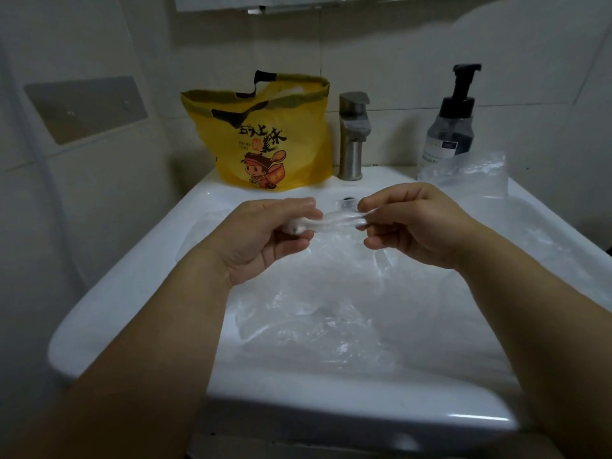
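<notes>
Above a white washbasin [132, 293] I hold a clear plastic bag [341, 221], its top twisted into a strand stretched between my two hands. My left hand [268, 240] grips one end of the strand, where a small white bunch shows between the fingers. My right hand [410, 223] pinches the other end. The rest of the bag [318, 313] hangs down crumpled into the basin.
A yellow printed carrier bag [265, 134] stands on the back rim at the left. A steel tap [352, 134] rises behind the basin. A pump bottle [450, 127] stands at the right, with another clear plastic bag [470, 173] in front of it. Tiled walls close in.
</notes>
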`<state>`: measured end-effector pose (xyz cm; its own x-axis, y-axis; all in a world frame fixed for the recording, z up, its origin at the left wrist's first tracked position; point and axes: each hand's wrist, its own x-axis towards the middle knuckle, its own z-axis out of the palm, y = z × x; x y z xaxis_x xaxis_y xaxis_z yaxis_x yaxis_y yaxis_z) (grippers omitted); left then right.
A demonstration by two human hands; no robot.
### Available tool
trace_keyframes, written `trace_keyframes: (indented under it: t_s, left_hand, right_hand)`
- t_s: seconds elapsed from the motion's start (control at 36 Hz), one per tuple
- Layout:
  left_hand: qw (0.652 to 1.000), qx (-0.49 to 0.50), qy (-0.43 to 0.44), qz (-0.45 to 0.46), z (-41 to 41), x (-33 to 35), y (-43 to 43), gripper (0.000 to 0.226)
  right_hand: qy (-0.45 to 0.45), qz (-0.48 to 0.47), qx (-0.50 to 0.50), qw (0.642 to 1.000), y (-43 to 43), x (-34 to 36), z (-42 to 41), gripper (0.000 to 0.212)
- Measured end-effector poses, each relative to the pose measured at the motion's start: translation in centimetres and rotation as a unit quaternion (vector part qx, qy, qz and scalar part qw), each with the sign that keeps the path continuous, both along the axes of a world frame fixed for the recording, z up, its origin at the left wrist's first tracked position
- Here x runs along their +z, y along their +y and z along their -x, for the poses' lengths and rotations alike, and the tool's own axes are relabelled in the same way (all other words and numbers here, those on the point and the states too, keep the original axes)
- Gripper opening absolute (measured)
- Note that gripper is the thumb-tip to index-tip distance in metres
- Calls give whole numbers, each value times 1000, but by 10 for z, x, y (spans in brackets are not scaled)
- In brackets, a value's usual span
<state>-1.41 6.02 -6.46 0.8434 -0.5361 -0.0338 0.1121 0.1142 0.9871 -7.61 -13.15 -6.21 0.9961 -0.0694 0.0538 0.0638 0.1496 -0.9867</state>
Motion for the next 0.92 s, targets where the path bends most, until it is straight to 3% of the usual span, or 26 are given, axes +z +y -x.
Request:
trace_keyframes:
  t_s: [0.08, 0.22, 0.33, 0.39, 0.47, 0.5, 0.64, 0.69, 0.75, 0.81, 0.86, 0.92]
  left_hand:
    - [999, 20, -34, -36, -3, -4, 0, 14]
    - [997, 31, -61, -38, -5, -6, -1, 18]
    - [996, 42, -67, -30, -5, -7, -3, 18]
    - [996, 55, -65, -16, -5, -7, -4, 18]
    - [997, 60, -52, 21, -6, -7, -5, 16]
    - [996, 60, -48, 34, -7, -7, -6, 15]
    - [995, 38, -17, 95, -8, -6, -7, 18]
    - [998, -22, 3, 59, -6, -9, -9, 39]
    - [993, -84, -48, -62, -1, -18, -15, 68]
    - [982, -108, -94, -122, 6, -23, -24, 85]
    - [987, -86, -87, -104, 8, -24, -30, 81]
    - [989, -49, -106, -91, 8, -22, -33, 64]
  right_hand:
    - [-3, 4, 34, 999, 1, 0, 0, 9]
    - [15, 79, 10, 997, 1, -3, -1, 7]
    - [45, 99, -6, 994, -1, -5, -3, 21]
    - [58, 124, -8, 991, -2, -6, -4, 25]
    - [53, 195, -15, 979, 1, -6, -3, 6]
    - [49, 208, -18, 977, 3, -6, -3, 9]
    - [-13, 198, -56, 979, 14, -7, -4, 10]
    - [-37, 168, -62, 983, 22, -10, -4, 10]
    - [-52, 147, -43, 987, 31, -12, -5, 12]
    - [-56, 135, -21, 989, 39, -16, -7, 15]
    - [-46, 121, -4, 992, 44, -18, -8, 16]
    - [-36, 93, 21, 995, 44, -19, -8, 17]
